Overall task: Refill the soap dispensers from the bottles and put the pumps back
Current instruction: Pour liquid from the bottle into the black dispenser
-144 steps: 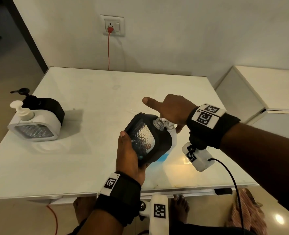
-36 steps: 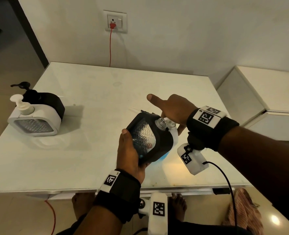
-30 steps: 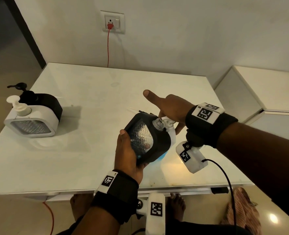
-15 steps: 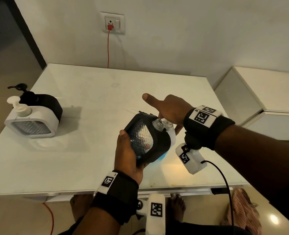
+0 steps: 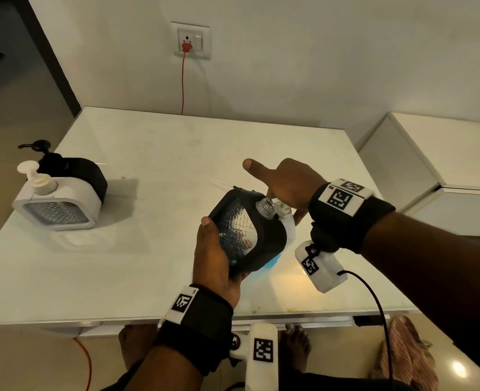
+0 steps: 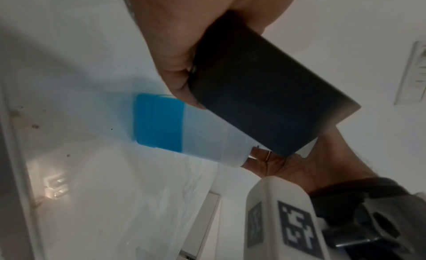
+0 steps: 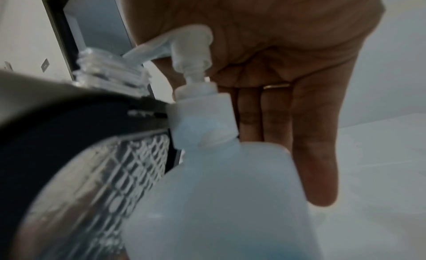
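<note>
My left hand (image 5: 213,258) grips a black soap dispenser (image 5: 272,241) from below and tilts it to the right above the table. Its clear threaded neck (image 5: 265,206) is bare, with no pump on it. A white refill bottle (image 5: 289,227) stands right behind the dispenser, with blue liquid low in it (image 6: 159,120). My right hand (image 5: 286,184) lies palm-down on the bottle's white pump head (image 7: 191,45), thumb stuck out and fingers (image 7: 318,136) straight down behind the bottle. The pump's spout points at the dispenser neck (image 7: 110,70).
A white dispenser (image 5: 61,204) with its pump on stands at the left edge of the white table (image 5: 148,165), a black one (image 5: 83,173) with a pump just behind it. A red cord hangs from the wall socket (image 5: 190,40). A white cabinet (image 5: 444,165) stands right.
Hardly anything differs. Both hands stay at the dispenser and the bottle's pump head, and only the view shifts a little.
</note>
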Motion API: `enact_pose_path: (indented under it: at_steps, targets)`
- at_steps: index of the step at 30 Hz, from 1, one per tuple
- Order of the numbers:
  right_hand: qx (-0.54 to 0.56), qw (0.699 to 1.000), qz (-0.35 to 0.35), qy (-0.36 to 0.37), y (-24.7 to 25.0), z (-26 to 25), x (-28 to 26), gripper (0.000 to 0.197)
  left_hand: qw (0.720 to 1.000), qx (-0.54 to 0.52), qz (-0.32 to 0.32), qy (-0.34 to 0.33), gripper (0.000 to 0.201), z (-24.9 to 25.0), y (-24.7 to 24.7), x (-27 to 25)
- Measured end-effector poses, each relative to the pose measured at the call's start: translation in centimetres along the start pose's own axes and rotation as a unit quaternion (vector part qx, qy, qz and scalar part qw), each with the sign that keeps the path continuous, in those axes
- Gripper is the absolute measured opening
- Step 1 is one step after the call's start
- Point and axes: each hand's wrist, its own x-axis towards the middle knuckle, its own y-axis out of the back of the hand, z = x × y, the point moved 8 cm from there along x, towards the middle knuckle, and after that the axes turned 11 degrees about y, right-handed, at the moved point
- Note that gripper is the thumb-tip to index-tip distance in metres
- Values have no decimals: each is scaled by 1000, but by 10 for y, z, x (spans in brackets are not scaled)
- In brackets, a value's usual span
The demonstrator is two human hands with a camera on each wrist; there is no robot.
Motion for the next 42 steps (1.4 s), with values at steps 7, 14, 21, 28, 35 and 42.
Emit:
enact_pose_path:
  at_steps: [7,14,21,28,35,42]
  targets:
    - [30,998,-51,-5,2,-8,-4,113,1000,4,-1,-1,57,0,1,0]
    - [-28,999,10,22,2,0,4,93,1000,-4,1,3,52,1,-1,-3]
    - [15,999,-28,7,3,-4,0,114,1000,-1,0,7,55,-1,-1,-1]
    - [-22,1000,-8,17,2,-1,3,109,1000,-3,-4,12,55,-1,-3,-2]
    - [-19,1000,-10,19,0,-4,3,111,1000,-3,-7,15,54,-2,-1,-1]
    - [4,999,-32,8,0,-6,-2,117,1000,-8,-2,17,52,-2,-1,0]
